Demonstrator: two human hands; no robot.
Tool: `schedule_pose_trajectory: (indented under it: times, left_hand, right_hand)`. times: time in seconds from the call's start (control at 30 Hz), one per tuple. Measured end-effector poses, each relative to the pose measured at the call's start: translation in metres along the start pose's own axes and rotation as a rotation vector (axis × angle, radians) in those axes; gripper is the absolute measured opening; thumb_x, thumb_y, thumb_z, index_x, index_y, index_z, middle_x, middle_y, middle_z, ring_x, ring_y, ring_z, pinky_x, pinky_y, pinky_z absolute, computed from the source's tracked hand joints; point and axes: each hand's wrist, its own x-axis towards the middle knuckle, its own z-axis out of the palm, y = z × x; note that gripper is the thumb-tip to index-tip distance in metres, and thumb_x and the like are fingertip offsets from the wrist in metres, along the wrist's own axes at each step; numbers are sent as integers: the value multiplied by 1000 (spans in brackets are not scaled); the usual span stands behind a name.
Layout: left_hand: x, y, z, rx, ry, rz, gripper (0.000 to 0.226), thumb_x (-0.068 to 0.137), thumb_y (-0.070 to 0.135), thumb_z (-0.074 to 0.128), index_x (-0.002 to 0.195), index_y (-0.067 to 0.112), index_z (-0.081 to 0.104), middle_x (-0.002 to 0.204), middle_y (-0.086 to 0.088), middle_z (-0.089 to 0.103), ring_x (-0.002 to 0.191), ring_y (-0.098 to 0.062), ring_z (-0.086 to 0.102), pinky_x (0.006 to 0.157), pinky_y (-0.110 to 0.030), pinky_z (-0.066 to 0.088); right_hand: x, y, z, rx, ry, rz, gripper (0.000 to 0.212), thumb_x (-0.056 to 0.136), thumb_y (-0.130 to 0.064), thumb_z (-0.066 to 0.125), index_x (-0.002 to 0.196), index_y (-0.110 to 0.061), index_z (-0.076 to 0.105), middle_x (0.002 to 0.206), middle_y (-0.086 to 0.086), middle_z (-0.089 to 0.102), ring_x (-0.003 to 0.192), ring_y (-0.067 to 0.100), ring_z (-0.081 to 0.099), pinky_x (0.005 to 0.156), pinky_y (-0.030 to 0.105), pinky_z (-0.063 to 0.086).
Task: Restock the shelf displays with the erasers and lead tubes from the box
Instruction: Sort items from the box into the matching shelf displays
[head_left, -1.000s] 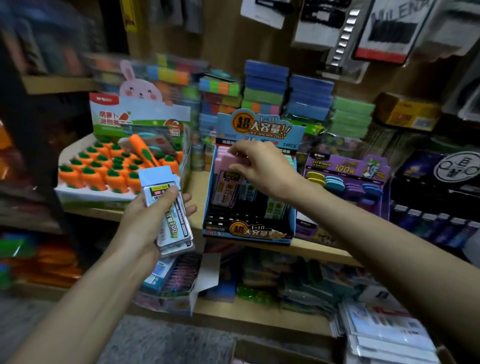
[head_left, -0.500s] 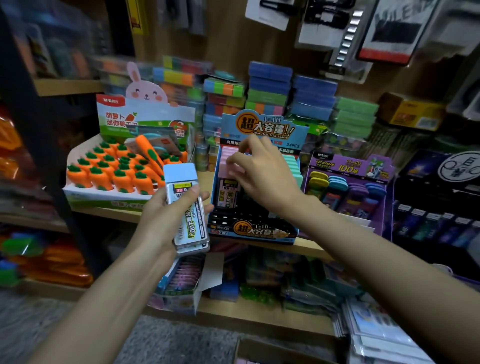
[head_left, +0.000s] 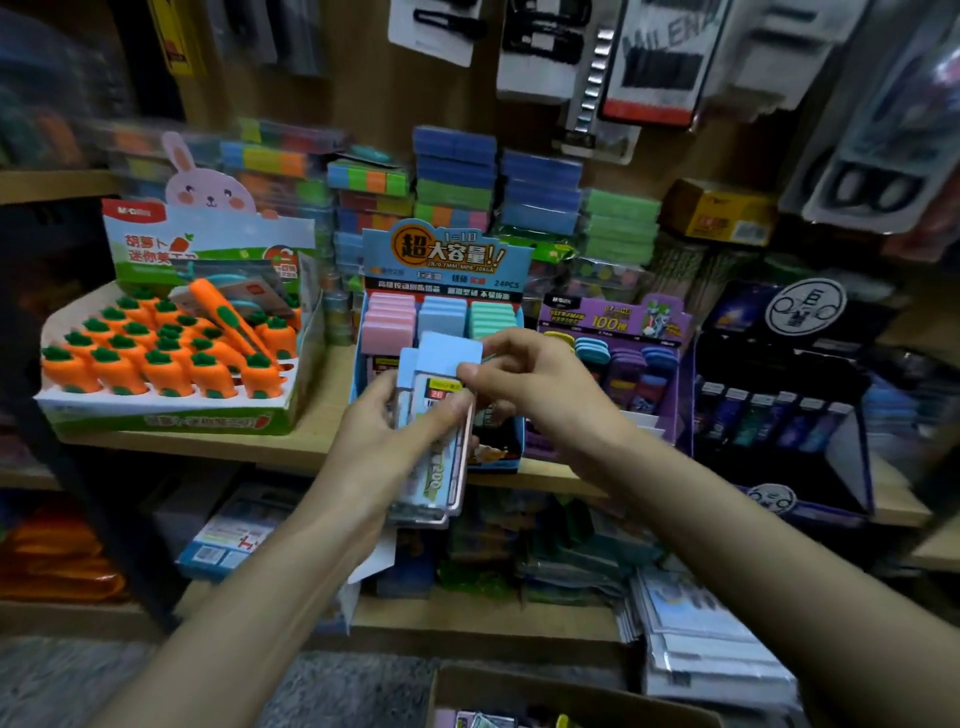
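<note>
The wooden shelf (head_left: 317, 415) before you carries the carrot eraser display (head_left: 166, 422) on the left and, just right of it, the blue lead tube display (head_left: 447, 257), whose far rows hold pink, blue and green tubes. Your left hand (head_left: 374, 436) grips a stack of lead tubes (head_left: 435, 470) upright, just in front of that display. Your right hand (head_left: 535, 384) pinches the blue-capped top of the stack's front tube.
</note>
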Motion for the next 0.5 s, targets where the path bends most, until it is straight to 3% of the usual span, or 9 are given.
schedule_pose_trajectory:
  times: [0.07,0.13,0.23,0.33,0.4,0.5]
  left_hand:
    - [1,2,-3,15,36,15,24,81,36,62,102,26,63,86,14,74,75,-4,70,54,-17,53]
    - [5,8,-12,53,120,55,13,93,36,51,99,31,61,80,26,70,71,10,65,52,-7,48]
    - [10,17,-29,37,231,62,15,98,31,44,102,30,58,83,11,72,70,-4,70,53,-19,55]
    - [12,21,-39,34,278,66,16,99,31,42,96,32,57,85,9,72,72,-8,71,59,-28,54]
    - [12,20,-43,24,288,65,16,99,29,42,96,31,57,88,8,71,69,-8,71,65,-30,51]
    - [13,19,-44,24,274,69,15,99,28,42,97,29,57,87,6,72,69,-9,71,59,-27,54]
  right_hand:
    - [7,-7,-9,49,66,1,16,87,-8,63,101,-3,57,87,14,65,74,18,62,63,27,49]
    - [16,-17,-17,100,164,-26,21,88,-7,62,106,0,54,96,20,65,80,25,62,65,29,52]
    - [34,-31,-22,71,239,-153,10,88,-6,62,94,-7,53,83,12,62,72,20,62,59,23,52]
    - [56,-30,-17,-128,289,-243,14,86,-8,66,93,-8,54,88,12,60,77,20,61,62,24,52]
    - [67,-24,-12,-306,282,-292,15,84,-11,68,92,-10,56,89,10,62,80,20,60,71,31,52]
    - [77,-9,-8,-483,227,-341,17,81,-15,71,86,-13,55,79,2,60,75,16,55,69,26,44]
